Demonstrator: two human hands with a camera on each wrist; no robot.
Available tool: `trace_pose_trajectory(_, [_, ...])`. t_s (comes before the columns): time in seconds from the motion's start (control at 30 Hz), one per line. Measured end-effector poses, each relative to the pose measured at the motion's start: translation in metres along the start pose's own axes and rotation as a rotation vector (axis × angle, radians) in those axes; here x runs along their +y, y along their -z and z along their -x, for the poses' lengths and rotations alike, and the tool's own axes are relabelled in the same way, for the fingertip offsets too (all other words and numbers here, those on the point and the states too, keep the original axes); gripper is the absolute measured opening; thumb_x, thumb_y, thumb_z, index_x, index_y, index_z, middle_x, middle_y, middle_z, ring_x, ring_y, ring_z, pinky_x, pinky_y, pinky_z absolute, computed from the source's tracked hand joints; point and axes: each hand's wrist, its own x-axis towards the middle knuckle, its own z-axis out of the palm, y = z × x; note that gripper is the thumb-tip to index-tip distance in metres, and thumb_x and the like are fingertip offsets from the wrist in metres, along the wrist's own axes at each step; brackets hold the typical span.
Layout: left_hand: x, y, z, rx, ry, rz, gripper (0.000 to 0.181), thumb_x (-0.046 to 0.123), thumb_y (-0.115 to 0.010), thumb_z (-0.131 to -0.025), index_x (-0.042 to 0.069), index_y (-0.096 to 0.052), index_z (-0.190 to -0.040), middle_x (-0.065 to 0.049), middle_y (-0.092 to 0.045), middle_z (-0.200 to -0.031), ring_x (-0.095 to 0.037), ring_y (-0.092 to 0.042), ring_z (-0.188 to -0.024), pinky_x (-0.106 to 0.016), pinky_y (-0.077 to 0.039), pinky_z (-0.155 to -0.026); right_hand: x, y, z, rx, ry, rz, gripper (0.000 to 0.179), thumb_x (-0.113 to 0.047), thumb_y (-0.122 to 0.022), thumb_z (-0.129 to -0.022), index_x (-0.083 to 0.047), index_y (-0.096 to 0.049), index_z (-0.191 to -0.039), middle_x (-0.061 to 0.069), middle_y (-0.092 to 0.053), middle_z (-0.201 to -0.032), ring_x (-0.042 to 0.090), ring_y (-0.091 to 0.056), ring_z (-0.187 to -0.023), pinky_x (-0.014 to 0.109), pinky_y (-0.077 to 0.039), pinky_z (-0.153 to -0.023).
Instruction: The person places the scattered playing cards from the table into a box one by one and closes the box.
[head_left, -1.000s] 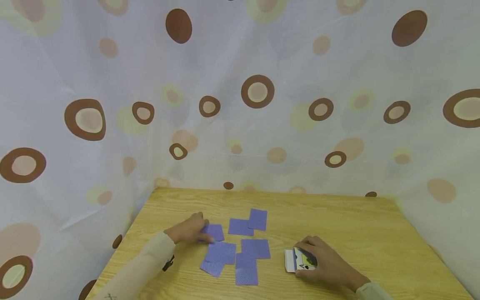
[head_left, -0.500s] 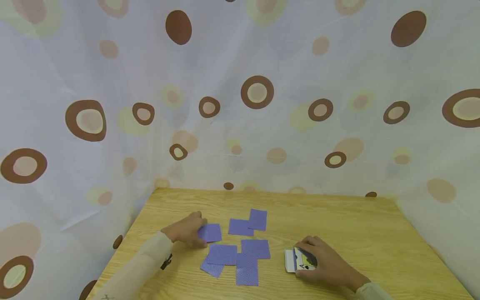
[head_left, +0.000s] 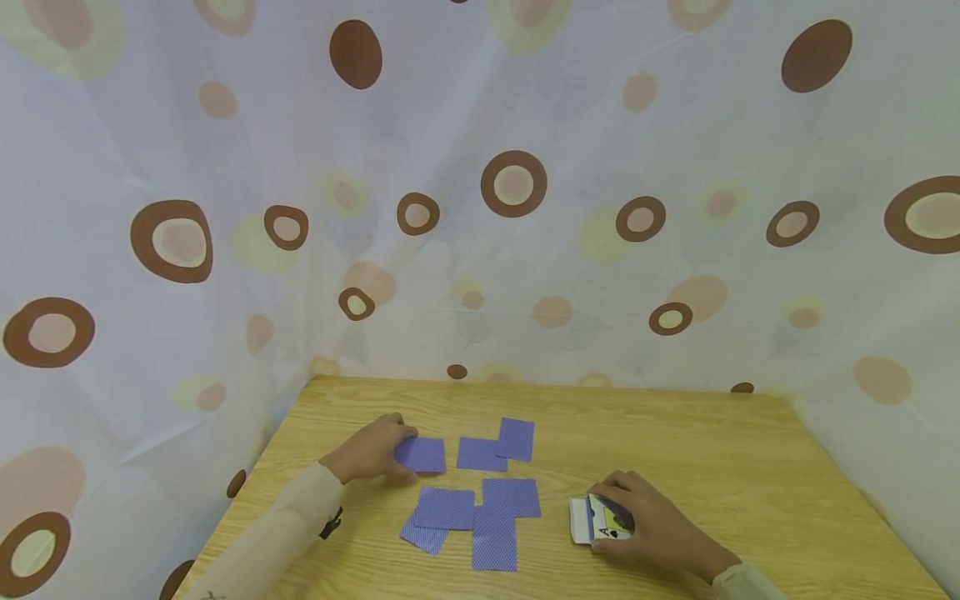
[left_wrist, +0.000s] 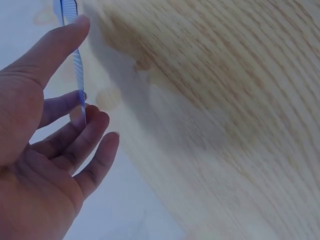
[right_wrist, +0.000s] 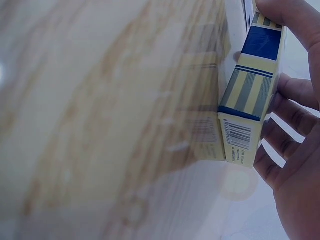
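At the left of the table, my left hand (head_left: 371, 452) pinches a purple-blue patterned playing card (head_left: 422, 456) by its left side. The left wrist view shows this card (left_wrist: 79, 70) edge-on between the thumb and the fingers. Further right, my right hand (head_left: 660, 527) grips a playing card box (head_left: 613, 520) with an ace of spades printed on its face and a white flap sticking out to the left. In the right wrist view the box's striped side (right_wrist: 247, 92) and barcode show, with the thumb at its top and fingers behind.
Nearer me lie overlapping face-down cards (head_left: 450, 508), beside another overlapping pair (head_left: 493, 537). Beyond them, two more cards (head_left: 516, 439) overlap. The wooden table (head_left: 675, 433) is bordered by a white curtain (head_left: 570, 250) with brown ovals.
My left hand has moved slightly left and then away from me with its card, widening the gap to the nearer cards. My right hand and the box have stayed in place.
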Motion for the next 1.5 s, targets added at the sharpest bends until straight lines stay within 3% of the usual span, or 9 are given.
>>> trace_pose_trajectory(0.43, [0.004,-0.005,0.001,0.024,-0.015,0.087,0.073,0.038,-0.092,-0.077,-0.008,-0.066,-0.126,-0.016,-0.062,-0.114,-0.024,-0.059,-0.098,-0.044,-0.053,-0.087,-0.004,0.001,-0.001,0.002,0.001,0.002,0.07,-0.065,-0.075,-0.085,-0.013,-0.067,-0.132,-0.011,-0.055,-0.123,0.009,-0.052,-0.107,0.04,-0.053,-0.088])
trace_pose_trajectory(0.83, [0.014,-0.012,0.0,0.035,-0.064,0.061,0.072,0.044,-0.09,-0.078,-0.006,-0.068,-0.125,-0.013,-0.063,-0.114,-0.022,-0.06,-0.097,-0.039,-0.054,-0.086,-0.003,-0.002,-0.001,0.0,0.01,0.008,0.071,-0.067,-0.073,-0.085,-0.015,-0.067,-0.133,-0.012,-0.055,-0.123,0.009,-0.052,-0.107,0.039,-0.053,-0.088])
trace_pose_trajectory(1.5, [0.032,-0.022,-0.001,-0.013,-0.091,0.048,0.074,0.049,-0.087,-0.081,-0.003,-0.066,-0.13,-0.011,-0.062,-0.117,-0.018,-0.058,-0.1,-0.034,-0.054,-0.089,-0.006,-0.001,-0.002,0.007,0.013,0.013,0.07,-0.067,-0.073,-0.085,-0.015,-0.067,-0.132,-0.012,-0.055,-0.122,0.008,-0.051,-0.107,0.039,-0.053,-0.088])
